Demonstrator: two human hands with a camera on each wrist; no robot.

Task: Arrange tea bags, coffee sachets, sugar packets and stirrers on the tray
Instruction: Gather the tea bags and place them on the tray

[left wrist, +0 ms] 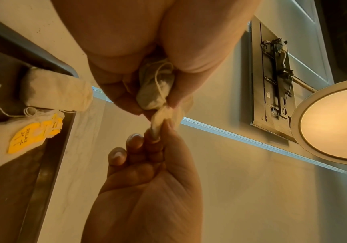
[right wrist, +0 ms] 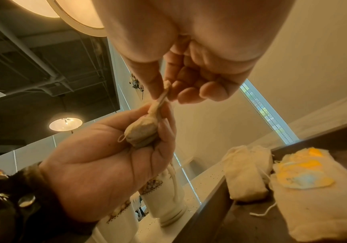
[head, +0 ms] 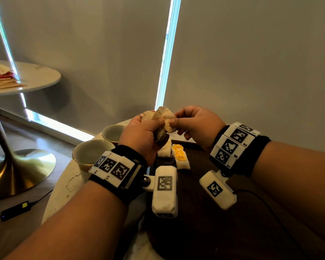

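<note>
Left hand (head: 143,136) grips one tea bag (head: 162,119); right hand (head: 195,124) pinches its corner. Two tea bags (head: 182,158) lie on the tray (head: 204,231); two cups (head: 91,152) stand beside it.

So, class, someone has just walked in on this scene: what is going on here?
A person is handling a tea bag with both hands above a dark tray. The left hand grips its bunched body, while the right hand pinches its other end. Two tea bags with yellow tags already lie on the tray. Two cups stand beside it, and stirrers wait on another table.
</note>
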